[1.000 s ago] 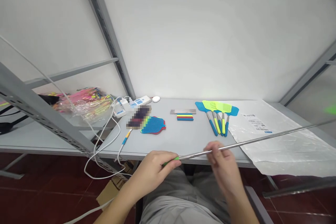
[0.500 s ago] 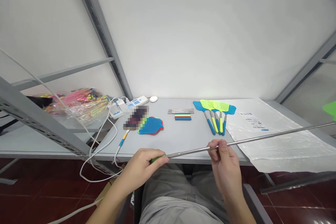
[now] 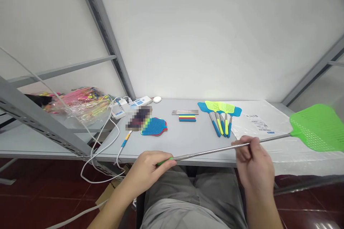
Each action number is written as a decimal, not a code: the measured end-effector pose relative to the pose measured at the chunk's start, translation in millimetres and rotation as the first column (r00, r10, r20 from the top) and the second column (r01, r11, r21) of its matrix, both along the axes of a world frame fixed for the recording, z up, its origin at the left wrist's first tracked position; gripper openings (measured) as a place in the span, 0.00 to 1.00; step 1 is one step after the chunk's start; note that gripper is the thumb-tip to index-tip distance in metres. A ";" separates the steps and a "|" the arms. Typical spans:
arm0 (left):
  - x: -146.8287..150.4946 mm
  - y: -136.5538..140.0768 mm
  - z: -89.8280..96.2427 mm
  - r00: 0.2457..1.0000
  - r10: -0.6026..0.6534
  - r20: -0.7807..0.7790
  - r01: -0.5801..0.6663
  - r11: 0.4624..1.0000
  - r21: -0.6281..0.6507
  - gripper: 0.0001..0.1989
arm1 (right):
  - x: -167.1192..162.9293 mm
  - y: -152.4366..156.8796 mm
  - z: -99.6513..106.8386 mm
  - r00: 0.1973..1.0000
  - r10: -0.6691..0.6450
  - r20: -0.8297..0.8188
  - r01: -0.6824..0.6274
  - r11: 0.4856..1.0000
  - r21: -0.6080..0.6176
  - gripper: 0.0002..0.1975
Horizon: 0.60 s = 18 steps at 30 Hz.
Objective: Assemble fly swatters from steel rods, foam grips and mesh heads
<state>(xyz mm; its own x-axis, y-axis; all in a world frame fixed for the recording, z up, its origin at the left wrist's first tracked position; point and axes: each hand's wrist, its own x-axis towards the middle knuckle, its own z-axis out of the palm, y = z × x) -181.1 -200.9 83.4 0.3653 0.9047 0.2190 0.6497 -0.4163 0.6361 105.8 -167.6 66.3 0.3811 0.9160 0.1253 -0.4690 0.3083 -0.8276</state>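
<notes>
A green fly swatter (image 3: pixel 318 127) with a telescopic metal rod stretches across in front of me, its perforated head at the far right. My left hand (image 3: pixel 153 166) is closed around its green handle, most of which the fingers hide. My right hand (image 3: pixel 254 157) pinches the rod between thumb and fingers, a short way from the head. Beyond the hands, several blue and yellow fly swatters (image 3: pixel 220 118) lie fanned on the table. Left of them are several bare metal rods (image 3: pixel 185 112) and coloured handles (image 3: pixel 187 118). A stack of swatter heads (image 3: pixel 154 127), blue on top, lies farther left.
The grey table (image 3: pixel 177 143) stands against a white wall. White plastic packaging (image 3: pixel 260 121) covers its right side. At the left are a power strip (image 3: pixel 141 102), loose white cables (image 3: pixel 118 136), a blurred-out dark object (image 3: pixel 139 118), a metal rack post (image 3: pixel 48 118) and bagged colourful items (image 3: pixel 83 105).
My right hand has slid right along the rod towards the head. The rod is shorter, and the green head has come into fuller view. My left hand has barely moved.
</notes>
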 end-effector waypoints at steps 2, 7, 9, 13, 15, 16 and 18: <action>-0.3 1.3 -0.6 1.000 0.000 0.021 0.000 1.000 0.009 0.18 | 2.2 1.0 3.1 0.998 -0.065 -0.019 0.066 0.997 0.037 0.11; 9.9 2.8 -3.9 0.999 -0.003 0.043 0.003 1.000 -0.016 0.19 | -54.3 -19.5 -10.2 0.981 0.155 0.114 -0.148 0.987 -0.066 0.14; 11.7 1.6 -3.9 1.000 -0.006 0.028 0.006 1.000 -0.027 0.19 | -75.7 -28.3 -17.2 0.921 0.317 0.229 -0.298 0.948 -0.111 0.15; 5.2 -1.0 -0.6 1.000 -0.010 0.023 0.011 1.000 -0.028 0.17 | -73.1 -31.3 -19.4 0.833 0.475 0.282 -0.442 0.879 -0.177 0.13; -0.8 -0.9 1.3 0.999 0.000 0.033 0.001 1.000 -0.027 0.16 | -54.5 -25.8 -16.3 0.894 0.432 0.121 -0.411 0.897 -0.163 0.16; -3.9 -0.4 1.9 0.999 0.007 0.033 -0.006 1.000 -0.028 0.17 | -44.0 -21.9 -14.3 0.926 0.377 0.009 -0.372 0.917 -0.144 0.18; -9.4 0.9 2.3 0.999 0.022 0.031 -0.021 0.999 -0.033 0.18 | -24.2 -12.9 -9.7 0.953 0.245 -0.181 -0.266 0.958 -0.103 0.19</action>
